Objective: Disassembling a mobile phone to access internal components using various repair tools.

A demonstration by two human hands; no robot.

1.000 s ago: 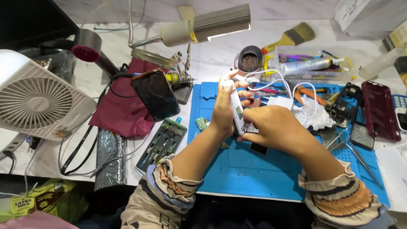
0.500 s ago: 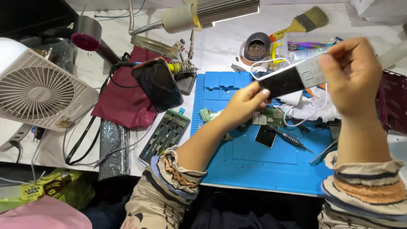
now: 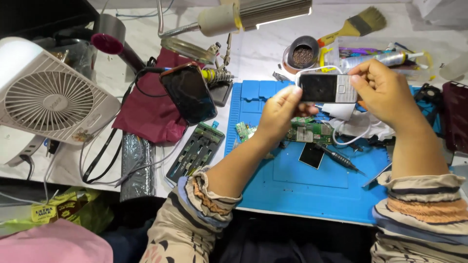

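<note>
Both my hands hold a small silver keypad phone (image 3: 327, 88) sideways above the blue work mat (image 3: 302, 190). My left hand (image 3: 280, 113) pinches its screen end. My right hand (image 3: 385, 90) grips the keypad end. Under the phone lies a green circuit board (image 3: 309, 131) on the mat. A small black square part (image 3: 312, 155) and a dark screwdriver (image 3: 339, 158) lie just below it. White cable (image 3: 356, 130) is bunched beside the board.
A white fan (image 3: 51, 100) stands at the left. A black smartphone (image 3: 189, 93) leans on a stand over a maroon cloth (image 3: 146, 114). A lamp (image 3: 253, 12), a tin of brass wool (image 3: 302, 55), a paintbrush (image 3: 358, 24) and a green tool tray (image 3: 195, 152) ring the mat.
The phone went from low over the mat in both hands, up to the right in my right hand alone, and now sits level between both hands again.
</note>
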